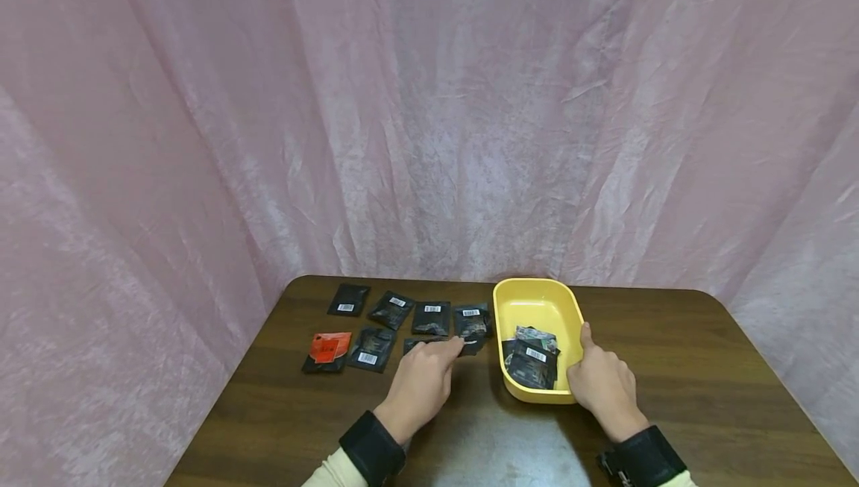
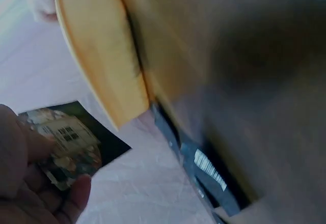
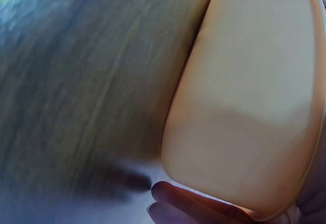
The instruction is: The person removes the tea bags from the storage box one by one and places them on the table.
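Observation:
My left hand (image 1: 419,382) pinches a small flat black packet (image 2: 71,137) between thumb and fingers; in the left wrist view it bears a pale label and a multicoloured print. In the head view this hand is over the front row of packets, left of a yellow plastic bin (image 1: 537,286). My right hand (image 1: 604,382) grips the bin's right side, with the thumb at the rim and fingers (image 3: 188,198) against the outer wall. Inside the bin, several packets (image 1: 532,365) lie overlapping towards its near end.
Black packets with white barcode labels, including one packet (image 1: 431,318), lie in two loose rows on the brown wooden table (image 1: 684,368). An orange-red packet (image 1: 329,347) overlaps a black one at the left. Pink curtains (image 1: 429,114) hang behind the table's far edge.

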`<state>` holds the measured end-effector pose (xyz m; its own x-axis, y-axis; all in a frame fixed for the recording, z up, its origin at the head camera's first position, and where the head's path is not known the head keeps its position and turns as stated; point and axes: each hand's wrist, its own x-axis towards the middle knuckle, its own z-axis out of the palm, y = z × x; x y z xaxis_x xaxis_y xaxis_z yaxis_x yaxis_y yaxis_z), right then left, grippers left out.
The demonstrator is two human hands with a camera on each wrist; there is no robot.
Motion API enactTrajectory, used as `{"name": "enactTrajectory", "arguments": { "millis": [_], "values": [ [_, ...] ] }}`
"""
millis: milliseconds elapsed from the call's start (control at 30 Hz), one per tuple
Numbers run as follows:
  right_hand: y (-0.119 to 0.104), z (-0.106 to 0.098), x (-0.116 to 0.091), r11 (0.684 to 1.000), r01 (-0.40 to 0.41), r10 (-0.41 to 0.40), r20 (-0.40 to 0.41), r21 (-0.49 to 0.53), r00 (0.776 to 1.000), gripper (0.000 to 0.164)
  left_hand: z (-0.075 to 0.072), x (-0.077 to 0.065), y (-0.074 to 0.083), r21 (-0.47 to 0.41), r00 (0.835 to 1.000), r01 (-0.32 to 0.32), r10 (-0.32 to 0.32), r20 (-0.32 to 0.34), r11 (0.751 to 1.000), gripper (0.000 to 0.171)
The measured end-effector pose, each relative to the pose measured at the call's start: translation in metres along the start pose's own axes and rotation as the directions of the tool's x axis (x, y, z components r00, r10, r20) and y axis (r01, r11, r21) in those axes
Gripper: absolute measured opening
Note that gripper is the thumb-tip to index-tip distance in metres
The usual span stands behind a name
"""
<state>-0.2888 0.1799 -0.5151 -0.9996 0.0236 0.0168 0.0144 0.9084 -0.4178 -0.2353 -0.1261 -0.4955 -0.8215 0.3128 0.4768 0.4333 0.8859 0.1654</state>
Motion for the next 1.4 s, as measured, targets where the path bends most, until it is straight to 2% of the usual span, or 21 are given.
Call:
{"name": "enactTrajectory", "arguments": {
  "millis": [100,200,400,567,867,1033,1200,1400],
  "values": [
    [0.0,-0.001,0.0,1.0,-0.003,0.003,0.003,0.0,1.0,0.076,0.005,-0.004,0.006,0.052,0.998,0.019,-0.023,0.067,0.998,0.032],
    [0.0,-0.001,0.0,1.0,-0.005,0.005,0.0,0.003,1.0,0.076,0.011,-0.005,0.012,0.09,0.988,0.021,-0.034,0.152,0.996,0.033],
    [-0.002,-0.002,-0.001,1.0,-0.003,0.003,-0.001,0.012,1.0,0.076,0.021,-0.003,0.023,0.142,0.949,0.0,-0.045,0.311,0.99,0.038],
    [-0.003,-0.003,-0.003,1.0,-0.003,0.003,0.0,0.015,1.0,0.075,0.027,-0.001,0.027,0.193,0.918,-0.002,-0.075,0.389,0.981,0.037],
    [-0.003,-0.002,-0.003,1.0,-0.002,0.002,-0.007,0.017,1.0,0.075,0.036,0.003,0.028,0.237,0.895,-0.015,-0.092,0.436,0.971,0.034],
    [-0.003,-0.002,-0.003,1.0,-0.009,0.009,-0.001,0.016,1.0,0.076,0.044,0.003,0.026,0.248,0.891,-0.006,-0.108,0.441,0.969,0.033],
    [-0.003,-0.002,-0.003,1.0,-0.005,0.005,-0.002,0.012,1.0,0.076,0.047,0.004,0.024,0.247,0.863,0.051,-0.167,0.476,0.968,0.035],
    [-0.003,-0.002,-0.003,1.0,-0.008,0.008,0.001,0.014,1.0,0.077,0.046,0.005,0.023,0.225,0.843,0.079,-0.186,0.505,0.971,0.046]
  ]
}}
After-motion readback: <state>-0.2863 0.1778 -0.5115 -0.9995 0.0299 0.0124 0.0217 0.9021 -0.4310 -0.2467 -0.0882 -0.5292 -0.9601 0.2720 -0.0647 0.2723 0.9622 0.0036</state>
